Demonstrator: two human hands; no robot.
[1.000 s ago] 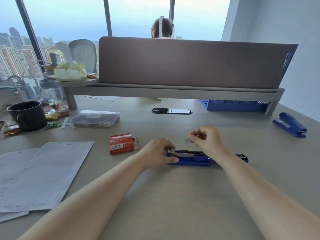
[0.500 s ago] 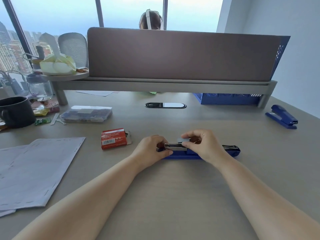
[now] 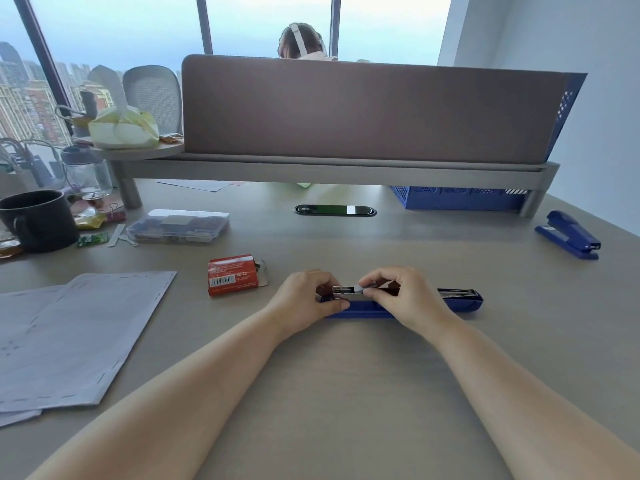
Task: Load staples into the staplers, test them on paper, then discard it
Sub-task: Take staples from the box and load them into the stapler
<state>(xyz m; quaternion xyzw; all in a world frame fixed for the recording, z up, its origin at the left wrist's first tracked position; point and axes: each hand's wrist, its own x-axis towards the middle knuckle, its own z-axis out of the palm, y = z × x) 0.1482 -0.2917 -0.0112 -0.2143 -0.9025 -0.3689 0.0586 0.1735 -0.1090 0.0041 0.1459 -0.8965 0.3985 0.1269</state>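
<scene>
open stapler (image 3: 460, 301): flat on desk (image 3: 346, 393), swung fully open, lying 9-to-3 under both hands
left hand (image 3: 304, 299): curled round the 9 o'clock end, thumb on blue base
right hand (image 3: 405, 296): thumb and forefinger pinching staple strip (image 3: 360, 289) right at the metal channel; seated or not, cannot tell
staple box (image 3: 232, 278): 10 o'clock of left hand, apart
second stapler (image 3: 568, 235): closed, 2 o'clock, well apart
paper (image 3: 76, 334): 9 o'clock

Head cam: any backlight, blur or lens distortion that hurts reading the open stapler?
Head view: the window behind is bright and hazy, yet the desk is evenly lit, with faint shadows and no glare. The wide angle bows the divider. The left hand holds the open stapler legibly, but the staple strip pinched by the right hand is small and soft.
</scene>
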